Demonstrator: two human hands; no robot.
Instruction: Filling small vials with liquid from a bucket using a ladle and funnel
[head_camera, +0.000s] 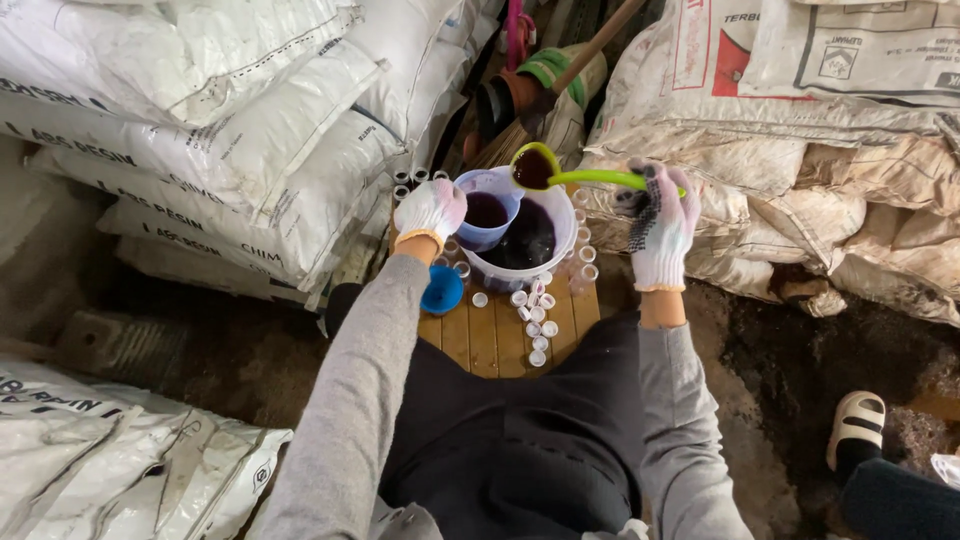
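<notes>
Over the wooden table (500, 340), the gloved left hand (431, 209) is closed on the rim of a jug (487, 212) of dark liquid, while the right hand (661, 222) grips a green ladle (540, 170), full, above the bucket (525, 245)

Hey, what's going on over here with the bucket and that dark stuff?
A person in knit gloves works over a small wooden table. The right hand holds a green ladle full of dark liquid above a white bucket. The left hand grips a smaller cup, also holding dark liquid. Little white caps lie scattered on the table.
</notes>
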